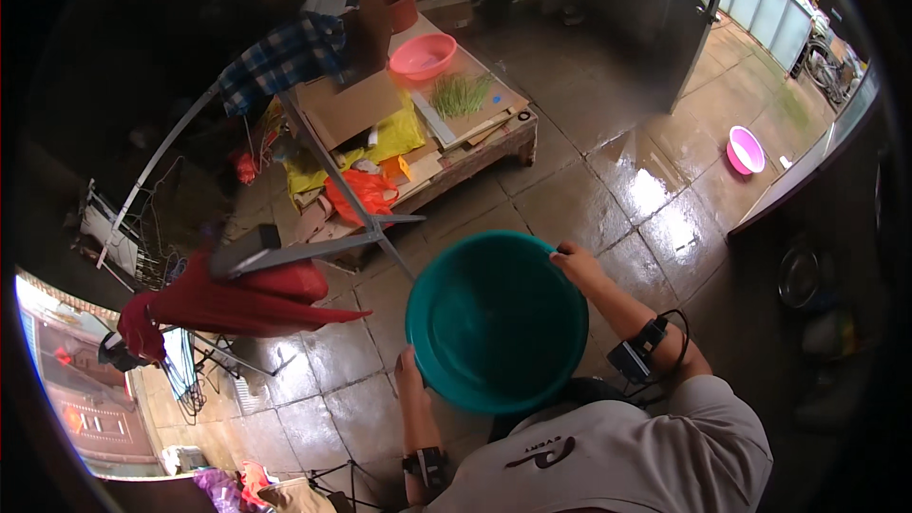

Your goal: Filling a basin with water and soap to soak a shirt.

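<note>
Firmly, both hands' fingers pinch the round, smooth teal plastic basin (496, 318) rim

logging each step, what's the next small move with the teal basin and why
Probably lowering the teal basin to the wet tiled floor: both hands, left hand and right hand, grip opposite rims and hold it in the air, looking empty, with bare floor just ahead.

The basin (496, 321) is teal. A smaller bowl (423, 56) is salmon pink, another bowl (745, 150) bright magenta. The hanging cloth (277, 59) is blue-and-white plaid.
</note>
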Available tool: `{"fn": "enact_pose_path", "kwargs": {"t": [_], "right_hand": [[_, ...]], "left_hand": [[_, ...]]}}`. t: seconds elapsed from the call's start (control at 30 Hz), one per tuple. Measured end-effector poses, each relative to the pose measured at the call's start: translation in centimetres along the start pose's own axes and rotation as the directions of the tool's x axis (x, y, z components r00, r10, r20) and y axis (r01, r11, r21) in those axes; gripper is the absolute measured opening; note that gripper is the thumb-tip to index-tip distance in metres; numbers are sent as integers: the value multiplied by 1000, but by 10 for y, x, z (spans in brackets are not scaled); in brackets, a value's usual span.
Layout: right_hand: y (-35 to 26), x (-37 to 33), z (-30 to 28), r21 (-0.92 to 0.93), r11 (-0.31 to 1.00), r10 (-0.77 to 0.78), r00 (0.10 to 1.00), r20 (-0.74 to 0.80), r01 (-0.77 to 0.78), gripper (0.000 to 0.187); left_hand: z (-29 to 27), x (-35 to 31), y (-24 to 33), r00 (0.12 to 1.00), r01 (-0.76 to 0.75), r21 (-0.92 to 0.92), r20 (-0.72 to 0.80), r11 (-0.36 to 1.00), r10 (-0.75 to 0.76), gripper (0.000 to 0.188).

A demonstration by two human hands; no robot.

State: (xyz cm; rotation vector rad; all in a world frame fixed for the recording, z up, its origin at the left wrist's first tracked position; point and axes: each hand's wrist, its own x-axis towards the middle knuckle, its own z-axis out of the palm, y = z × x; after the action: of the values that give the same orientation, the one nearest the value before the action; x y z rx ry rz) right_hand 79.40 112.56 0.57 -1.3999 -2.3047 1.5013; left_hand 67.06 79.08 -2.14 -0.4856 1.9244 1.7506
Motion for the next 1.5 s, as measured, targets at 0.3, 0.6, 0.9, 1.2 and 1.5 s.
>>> {"fn": "enact_pose_path", "kwargs": {"t": [0.3,0.6,0.9,1.2,1.5], "right_hand": [[-5,147,7,108,994,26,999,21,-28,34],[-74,287,18,130,990,-67,989,132,49,37],[-126,472,59,-7,997,-75,930,361,83,41],[-181,607,71,-136,972,-114,889,443,192,37],[-173,724,115,-245,928,-154,886,438,282,37]], "left_hand": [[71,95,66,995,95,92,35,991,-99,34],[122,190,88,999,-45,72,5,996,45,30],[211,255,127,959,120,-111,-246,987,-144,27],[288,358,98,948,172,-182,-238,968,-213,31],[358,429,82,908,270,-219,-265,938,-324,43]]}}
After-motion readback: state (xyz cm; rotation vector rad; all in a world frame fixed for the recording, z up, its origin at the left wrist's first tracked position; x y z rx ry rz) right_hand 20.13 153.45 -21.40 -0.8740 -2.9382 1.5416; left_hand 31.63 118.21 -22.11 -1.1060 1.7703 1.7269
